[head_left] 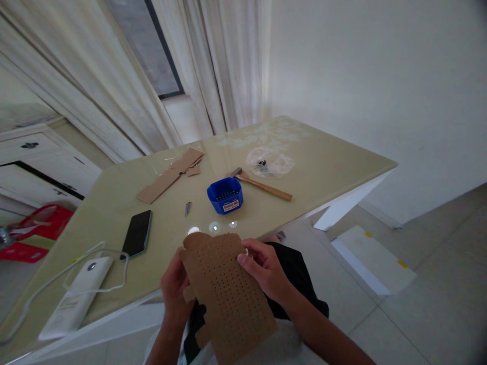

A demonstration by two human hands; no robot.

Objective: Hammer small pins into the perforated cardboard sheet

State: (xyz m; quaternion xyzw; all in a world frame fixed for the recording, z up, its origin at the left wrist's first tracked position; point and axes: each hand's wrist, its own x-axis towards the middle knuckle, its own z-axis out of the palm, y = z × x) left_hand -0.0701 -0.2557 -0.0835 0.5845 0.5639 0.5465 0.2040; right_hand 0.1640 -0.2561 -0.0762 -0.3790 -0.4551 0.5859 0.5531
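A brown piece of cardboard (236,294) punched with rows of small holes is held up over my lap, just off the table's near edge. My left hand (176,284) grips its left edge, with the fingers partly behind the sheet. At the upper right edge, my right hand (268,268) pinches the cardboard between thumb and fingers. Beyond it on the table stands a blue plastic tub (224,195) with a label and a dotted inner bottom. A hammer (266,188) with a wooden handle lies behind the tub. Thin metal pieces (187,208) lie to its left.
Cardboard strips (167,178) and a clear plastic bag (272,165) with small dark pieces lie farther back. At left are a phone (137,233) and a white power strip (78,299) with a cable. A white box (375,258) sits on the floor at right.
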